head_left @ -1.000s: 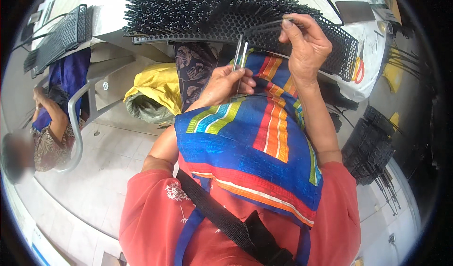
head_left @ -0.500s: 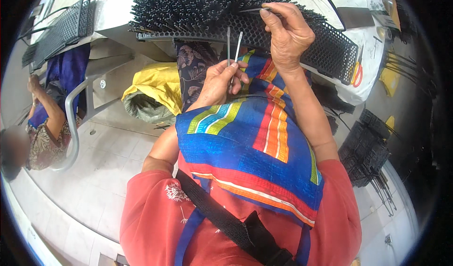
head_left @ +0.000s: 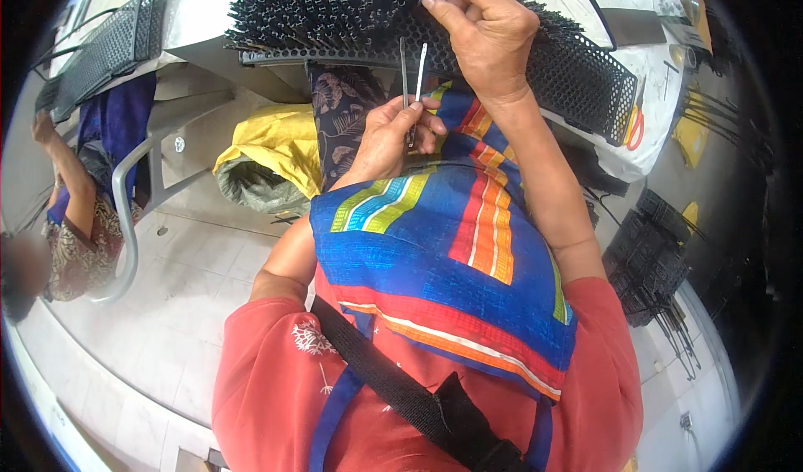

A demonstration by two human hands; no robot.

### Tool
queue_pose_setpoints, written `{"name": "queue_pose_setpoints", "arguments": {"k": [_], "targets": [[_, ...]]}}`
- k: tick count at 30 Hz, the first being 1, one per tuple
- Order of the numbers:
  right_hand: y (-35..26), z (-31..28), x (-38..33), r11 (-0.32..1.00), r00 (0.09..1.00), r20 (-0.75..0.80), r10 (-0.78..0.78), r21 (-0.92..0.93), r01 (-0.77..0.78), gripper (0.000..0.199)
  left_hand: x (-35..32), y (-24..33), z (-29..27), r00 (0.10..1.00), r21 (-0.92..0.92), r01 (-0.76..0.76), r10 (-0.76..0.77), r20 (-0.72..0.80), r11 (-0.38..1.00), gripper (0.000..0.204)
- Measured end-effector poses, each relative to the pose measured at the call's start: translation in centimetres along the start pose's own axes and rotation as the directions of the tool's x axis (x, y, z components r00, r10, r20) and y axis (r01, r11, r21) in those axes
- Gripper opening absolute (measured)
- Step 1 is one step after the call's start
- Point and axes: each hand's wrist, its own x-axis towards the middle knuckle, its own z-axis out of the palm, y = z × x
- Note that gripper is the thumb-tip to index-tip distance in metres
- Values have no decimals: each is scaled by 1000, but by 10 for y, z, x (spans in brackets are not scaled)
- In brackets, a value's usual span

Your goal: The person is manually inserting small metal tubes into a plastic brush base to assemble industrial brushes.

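We see the left hand [head_left: 391, 135] gripping two thin metal strips [head_left: 421, 77] between thumb and fingers, their upper ends standing up and slightly apart in front of a black panel with holes [head_left: 585, 85]. The right hand [head_left: 492, 38] is raised above it, bent fingers and thumb at the edge of a dense cluster of black sticks [head_left: 322, 12] that stand in the panel; we cannot tell whether it holds anything. The panel lies along the near edge of the white bench [head_left: 197, 22], its right part bare of sticks. Near its right end we find scissors [head_left: 636, 129] with red handles, and a small cup [head_left: 683, 56] beyond them.

Across the person's front we see a blue apron [head_left: 385, 259] with bright stripes. Under the bench, to the left, sits a yellow sack [head_left: 280, 141], its mouth open. Farther left, a co-worker [head_left: 79, 259] sits in a grey chair [head_left: 130, 221], near another black panel [head_left: 109, 49].
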Motion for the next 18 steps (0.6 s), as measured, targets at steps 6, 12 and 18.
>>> {"name": "queue_pose_setpoints", "arguments": {"k": [6, 12, 18], "targets": [[20, -7, -5, 964, 972, 16, -233, -124, 234, 10, 4, -1, 8, 999, -33, -35, 36, 35, 999, 25], [36, -25, -50, 942, 887, 317, 335, -126, -311, 22, -1, 1, 8, 992, -65, -40, 47, 114, 997, 26], [56, -21, -73, 647, 709, 513, 483, 336, -684, 14, 0, 1, 10, 952, 137, 36, -76, 298, 990, 31]]}}
